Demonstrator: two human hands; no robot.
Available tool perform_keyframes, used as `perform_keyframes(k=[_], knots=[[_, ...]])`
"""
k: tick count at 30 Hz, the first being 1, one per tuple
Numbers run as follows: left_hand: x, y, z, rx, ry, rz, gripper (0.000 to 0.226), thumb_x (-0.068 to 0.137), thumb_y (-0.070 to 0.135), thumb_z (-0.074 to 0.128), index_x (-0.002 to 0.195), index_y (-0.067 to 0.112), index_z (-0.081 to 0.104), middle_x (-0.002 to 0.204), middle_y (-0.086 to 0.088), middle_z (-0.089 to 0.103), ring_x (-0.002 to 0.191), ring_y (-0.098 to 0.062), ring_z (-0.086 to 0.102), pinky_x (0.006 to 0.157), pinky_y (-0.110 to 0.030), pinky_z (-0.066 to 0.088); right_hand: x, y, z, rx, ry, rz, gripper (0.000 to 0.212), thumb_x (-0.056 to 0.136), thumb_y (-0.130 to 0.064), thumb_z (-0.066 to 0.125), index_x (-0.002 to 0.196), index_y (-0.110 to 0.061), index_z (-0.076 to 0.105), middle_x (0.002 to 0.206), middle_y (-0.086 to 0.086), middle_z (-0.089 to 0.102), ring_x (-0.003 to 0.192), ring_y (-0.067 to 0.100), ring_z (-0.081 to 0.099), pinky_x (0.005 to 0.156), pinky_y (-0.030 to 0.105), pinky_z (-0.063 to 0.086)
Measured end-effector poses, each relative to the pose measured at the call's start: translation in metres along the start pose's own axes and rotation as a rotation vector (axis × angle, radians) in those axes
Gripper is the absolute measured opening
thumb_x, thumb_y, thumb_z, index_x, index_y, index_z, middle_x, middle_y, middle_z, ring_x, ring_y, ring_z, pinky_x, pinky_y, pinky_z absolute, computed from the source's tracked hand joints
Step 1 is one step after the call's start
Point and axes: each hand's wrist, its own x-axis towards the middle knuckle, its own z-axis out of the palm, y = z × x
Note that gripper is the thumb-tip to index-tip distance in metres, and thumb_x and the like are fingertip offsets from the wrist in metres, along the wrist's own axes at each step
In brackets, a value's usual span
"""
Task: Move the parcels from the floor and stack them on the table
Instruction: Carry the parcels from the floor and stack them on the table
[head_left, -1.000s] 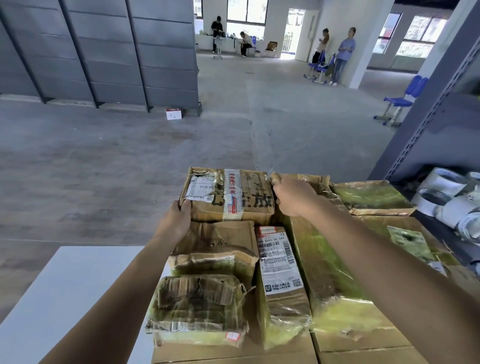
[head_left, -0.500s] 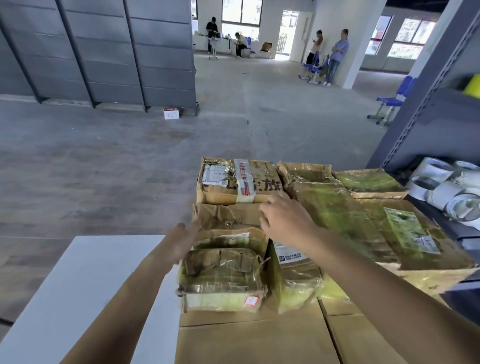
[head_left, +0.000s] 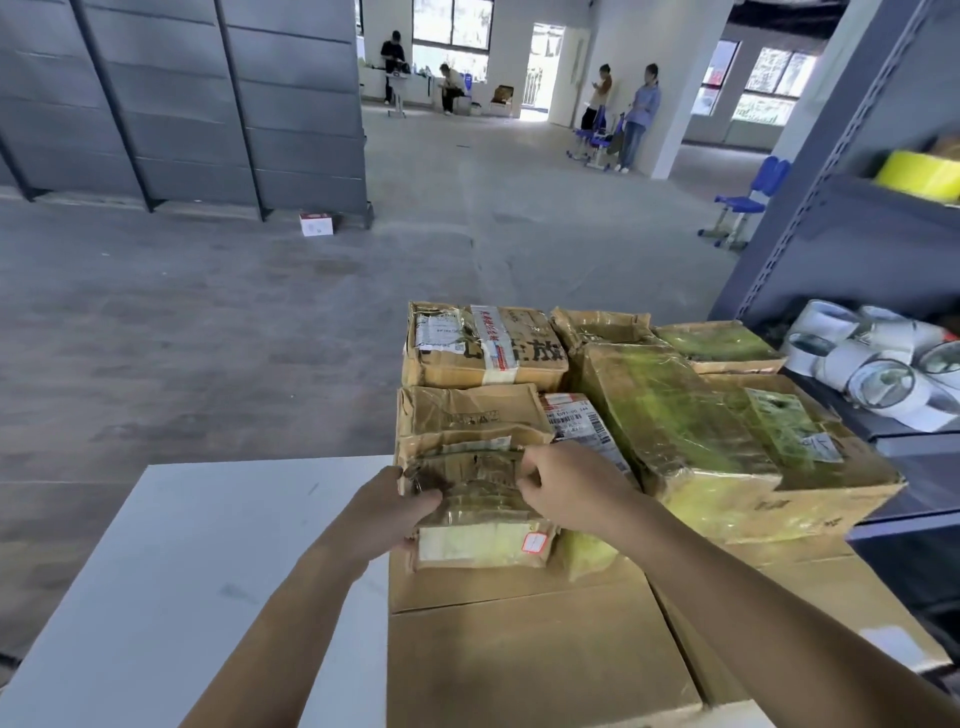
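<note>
Left grip (head_left: 397, 512) clasps the small taped parcel (head_left: 480, 519) at its left end, right grip (head_left: 569, 493) pinches its right end; its long axis runs between them, equally near.

So the small brown tape-wrapped cardboard parcel (head_left: 483, 519), with a pale yellow front face and a red sticker, is on top of the plain flat cardboard boxes (head_left: 519, 654). The left hand (head_left: 395, 512) curls round its left edge and the right hand (head_left: 571, 488) pinches its top right. Touching it from behind is a crumpled brown cardboard parcel (head_left: 467, 415), and behind that is a brown box with a white label and red-printed tape strip (head_left: 483, 345). Just to its right is a narrow barcode-labelled parcel (head_left: 576, 421), then a big box in yellow-green film (head_left: 675, 431).
</note>
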Motion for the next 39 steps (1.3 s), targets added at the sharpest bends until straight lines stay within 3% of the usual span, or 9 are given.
perform_keyframes(k=[4, 8, 14, 20, 24, 27, 30, 34, 39], knots=[[-0.004, -0.004, 0.014, 0.041, 0.066, 0.095, 0.029, 0.082, 0.03, 0.057, 0.109, 0.033, 0.047, 0.088, -0.003, 0.068, 0.079, -0.02, 0.068, 0.075, -0.042, 0.059, -0.009, 0.005, 0.004, -0.085, 0.021, -0.027, 0.024, 0.097, -0.028, 0.046, 0.105, -0.012, 0.062, 0.096, 0.005, 0.065, 0.085, 0.022, 0.061, 0.07, 0.036, 0.052], [-0.011, -0.01, 0.019, 0.053, 0.098, 0.117, 0.044, 0.088, 0.039, 0.052, 0.129, 0.029, 0.04, 0.097, 0.005, 0.063, 0.084, -0.016, 0.065, 0.079, -0.039, 0.056, -0.019, 0.005, 0.012, -0.084, 0.032, -0.016, 0.024, 0.097, -0.026, 0.045, 0.115, -0.015, 0.057, 0.109, 0.007, 0.058, 0.099, 0.027, 0.058, 0.082, 0.041, 0.051], [-0.035, -0.016, 0.017, -0.041, 0.195, 0.073, 0.065, 0.09, 0.056, 0.047, 0.143, 0.024, 0.03, 0.111, 0.003, 0.058, 0.098, -0.015, 0.058, 0.09, -0.042, 0.051, -0.037, 0.004, 0.019, -0.088, 0.198, -0.062, 0.028, 0.097, -0.025, 0.045, 0.12, -0.015, 0.057, 0.119, 0.005, 0.054, 0.11, 0.024, 0.054, 0.081, 0.039, 0.052], [-0.097, -0.039, 0.031, -0.009, 0.289, 0.051, 0.055, 0.093, 0.043, 0.047, 0.141, 0.021, 0.035, 0.115, -0.001, 0.055, 0.096, -0.014, 0.057, 0.089, -0.04, 0.051, -0.083, -0.014, 0.038, 0.008, 0.31, -0.223, 0.031, 0.094, -0.022, 0.047, 0.122, -0.019, 0.06, 0.12, 0.0, 0.058, 0.104, 0.02, 0.058, 0.075, 0.029, 0.043], [-0.158, -0.069, 0.059, -0.017, 0.335, -0.02, 0.046, 0.093, 0.036, 0.048, 0.136, 0.021, 0.04, 0.104, 0.006, 0.056, 0.092, -0.012, 0.058, 0.087, -0.038, 0.052, -0.131, -0.024, 0.059, 0.281, 0.225, -0.269, 0.029, 0.094, -0.021, 0.049, 0.119, -0.02, 0.062, 0.119, -0.004, 0.061, 0.104, 0.015, 0.059, 0.082, 0.031, 0.049], [-0.205, -0.101, 0.083, -0.009, 0.365, -0.048, 0.043, 0.092, 0.036, 0.052, 0.132, 0.022, 0.044, 0.111, 0.005, 0.058, 0.095, -0.013, 0.06, 0.088, -0.04, 0.053, -0.165, -0.031, 0.08, 0.656, 0.055, -0.242, 0.023, 0.094, -0.02, 0.054, 0.115, -0.021, 0.065, 0.108, -0.009, 0.066, 0.091, 0.002, 0.061, 0.075, 0.011, 0.046], [-0.255, -0.131, 0.102, -0.002, 0.421, -0.053, 0.042, 0.091, 0.034, 0.058, 0.129, 0.022, 0.046, 0.118, 0.002, 0.056, 0.1, -0.014, 0.059, 0.085, -0.039, 0.055, -0.192, -0.046, 0.102, 0.786, -0.076, -0.271, 0.023, 0.094, -0.026, 0.055, 0.116, -0.026, 0.063, 0.098, -0.019, 0.061, 0.084, -0.003, 0.058, 0.064, 0.0, 0.039], [-0.316, -0.164, 0.104, 0.012, 0.462, 0.008, 0.036, 0.092, 0.024, 0.061, 0.124, 0.012, 0.051, 0.113, -0.011, 0.061, 0.096, -0.026, 0.064, 0.081, -0.046, 0.052, -0.222, -0.077, 0.139, 0.864, -0.201, -0.275, 0.018, 0.093, -0.027, 0.054, 0.107, -0.036, 0.06, 0.097, -0.015, 0.065, 0.081, 0.0, 0.062, 0.06, 0.008, 0.04], [-0.376, -0.212, 0.079, 0.01, 0.626, -0.113, 0.034, 0.092, 0.015, 0.06, 0.125, 0.007, 0.052, 0.112, -0.011, 0.06, 0.099, -0.026, 0.063, 0.086, -0.045, 0.053, -0.255, -0.131, 0.187, 0.827, -0.349, -0.305, 0.019, 0.095, -0.026, 0.052, 0.112, -0.027, 0.062, 0.105, 0.0, 0.068, 0.088, 0.015, 0.063, 0.063, 0.021, 0.042]])
